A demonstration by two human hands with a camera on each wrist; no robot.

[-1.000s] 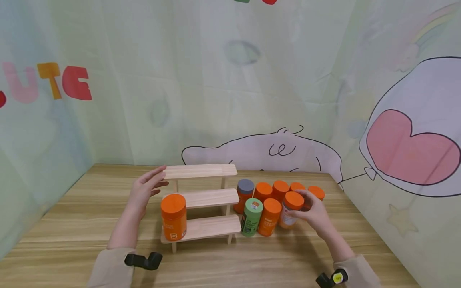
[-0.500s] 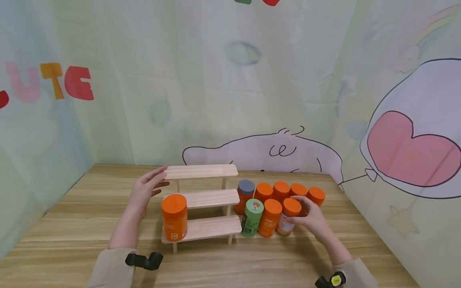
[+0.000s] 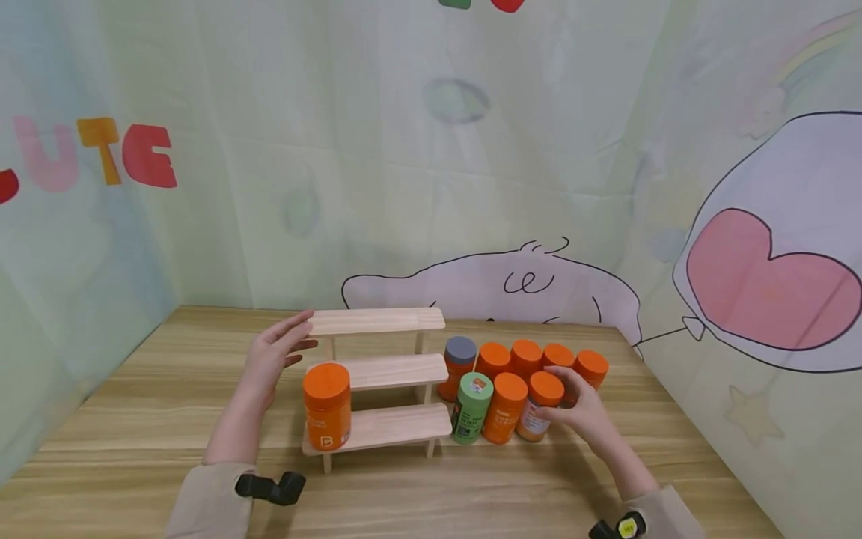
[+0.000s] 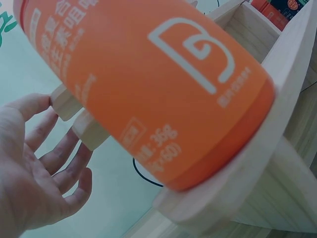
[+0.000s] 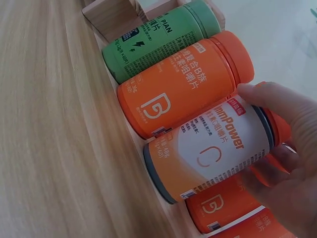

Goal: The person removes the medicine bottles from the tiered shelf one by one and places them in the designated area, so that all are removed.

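My right hand [image 3: 582, 408] has its thumb and fingers around the upper part of a vitamin bottle [image 5: 213, 148] with an orange lid and a white label. This bottle stands upright on the table beside an orange bottle [image 3: 503, 415] and a green bottle [image 3: 471, 412]. At the left, my left hand [image 3: 272, 355] touches the left end of the top tier of a three-tier wooden shelf [image 3: 377, 320], its fingers loosely extended. One large orange bottle [image 3: 328, 412] stands on the left end of the lowest tier and fills much of the left wrist view.
Behind the front bottles is a back row: a grey-lidded bottle [image 3: 459, 363] and several orange-lidded ones [image 3: 525, 355]. They stand close to the shelf's right side. A printed curtain [image 3: 404, 187] hangs behind the wooden table [image 3: 485, 494].
My right hand has brought the white-labelled bottle slightly down and left, beside the orange bottle in the front row, and has since stayed there. The left hand has kept its place.
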